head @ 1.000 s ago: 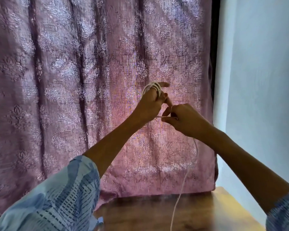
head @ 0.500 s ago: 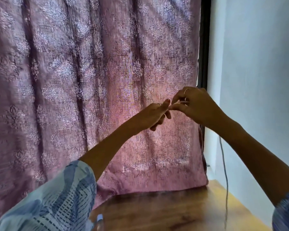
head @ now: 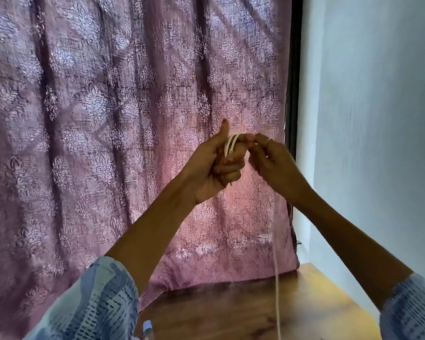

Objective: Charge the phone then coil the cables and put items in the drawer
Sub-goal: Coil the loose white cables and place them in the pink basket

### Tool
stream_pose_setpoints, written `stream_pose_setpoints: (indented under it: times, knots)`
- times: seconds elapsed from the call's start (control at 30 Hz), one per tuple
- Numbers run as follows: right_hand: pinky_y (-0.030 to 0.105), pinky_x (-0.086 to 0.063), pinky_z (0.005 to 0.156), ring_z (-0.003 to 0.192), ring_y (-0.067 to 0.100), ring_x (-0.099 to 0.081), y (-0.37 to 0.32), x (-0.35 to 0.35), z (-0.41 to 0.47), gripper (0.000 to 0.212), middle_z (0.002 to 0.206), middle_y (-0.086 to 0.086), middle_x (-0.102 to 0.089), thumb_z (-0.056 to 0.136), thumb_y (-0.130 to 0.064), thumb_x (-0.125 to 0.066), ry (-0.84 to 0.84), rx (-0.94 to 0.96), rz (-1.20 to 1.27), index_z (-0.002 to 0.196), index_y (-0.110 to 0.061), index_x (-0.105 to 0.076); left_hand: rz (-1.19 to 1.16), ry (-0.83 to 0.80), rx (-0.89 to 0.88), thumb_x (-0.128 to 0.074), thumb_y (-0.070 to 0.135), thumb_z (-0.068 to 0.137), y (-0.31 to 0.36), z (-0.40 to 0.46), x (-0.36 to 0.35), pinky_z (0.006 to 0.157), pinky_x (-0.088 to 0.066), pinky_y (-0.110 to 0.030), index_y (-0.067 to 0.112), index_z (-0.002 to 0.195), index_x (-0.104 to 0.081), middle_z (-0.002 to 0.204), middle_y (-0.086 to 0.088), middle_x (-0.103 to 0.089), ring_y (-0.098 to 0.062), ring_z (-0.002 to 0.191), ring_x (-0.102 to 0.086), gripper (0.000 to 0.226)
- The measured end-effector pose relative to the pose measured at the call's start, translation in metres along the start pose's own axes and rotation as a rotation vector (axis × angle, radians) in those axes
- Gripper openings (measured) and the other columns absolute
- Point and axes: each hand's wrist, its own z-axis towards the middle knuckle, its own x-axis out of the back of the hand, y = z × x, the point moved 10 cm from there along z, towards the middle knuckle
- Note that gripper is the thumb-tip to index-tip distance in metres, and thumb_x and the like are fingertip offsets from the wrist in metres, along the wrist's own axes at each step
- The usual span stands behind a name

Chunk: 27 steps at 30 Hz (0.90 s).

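The left hand point(head: 212, 165) had its grip closed around several loops of white cable point(head: 231, 146) wound over its curled fingers, thumb pointing up. The right hand point(head: 272, 163), blurred, pinched the cable at the left fingertips, a ring point(head: 268, 141) on one finger. A loose strand hung from there down past the wooden bench point(head: 231, 312). Behind both hands hung a patterned pink curtain point(head: 108, 119).

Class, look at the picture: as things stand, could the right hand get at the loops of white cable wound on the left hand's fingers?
Probably yes. The right hand is already fingertip to fingertip with the left hand, beside the white cable loops, and nothing lies between them.
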Motion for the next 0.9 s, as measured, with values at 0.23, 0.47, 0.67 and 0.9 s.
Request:
stream_pose_setpoints:
  times: [0.23, 0.47, 0.67, 0.9]
  knots:
    - [0.02, -0.029, 0.04, 0.04, 0.002, -0.037, 0.016, -0.054, -0.005, 0.033, 0.055, -0.007, -0.047, 0.1, -0.009, -0.035, -0.107, -0.147, 0.01, 0.084, -0.034, -0.049, -0.148, -0.008, -0.244, -0.04, 0.018, 0.094, 0.029, -0.012, 0.009, 0.047, -0.037, -0.016, 0.002, 0.127, -0.048, 0.075, 0.005, -0.06, -0.004, 0.047, -0.043, 0.038]
    - [0.019, -0.04, 0.051, 0.049, 0.009, -0.046, 0.005, -0.093, -0.016, 0.021, 0.064, -0.001, -0.056, 0.099, -0.016, -0.043, -0.298, -0.158, -0.323, 0.111, -0.009, -0.058, 0.327, 0.422, -0.376, -0.038, 0.016, 0.101, 0.059, -0.039, 0.056, 0.063, -0.05, -0.024, 0.027, 0.117, -0.052, 0.088, 0.005, -0.069, -0.009, 0.065, -0.059, 0.023]
    - [0.023, -0.046, 0.075, 0.073, 0.016, -0.064, -0.023, -0.105, -0.012, 0.027, 0.098, 0.012, -0.072, 0.094, -0.021, -0.054, -0.349, -0.077, -0.499, 0.116, -0.008, -0.063, 1.041, 0.508, -0.416, -0.035, 0.014, 0.102, 0.06, -0.062, 0.061, 0.074, -0.056, -0.029, 0.027, 0.138, -0.03, 0.102, 0.003, -0.063, -0.015, 0.081, -0.063, 0.038]
    - [0.008, -0.042, 0.062, 0.056, 0.002, -0.053, -0.037, -0.108, -0.015, 0.019, 0.08, 0.006, -0.071, 0.087, -0.025, -0.065, -0.342, -0.023, -0.52, 0.099, -0.013, -0.072, 1.477, 0.486, -0.294, -0.035, 0.028, 0.101, 0.043, -0.087, 0.07, 0.058, -0.055, -0.037, 0.012, 0.15, -0.015, 0.082, -0.005, -0.064, -0.019, 0.055, -0.06, 0.056]
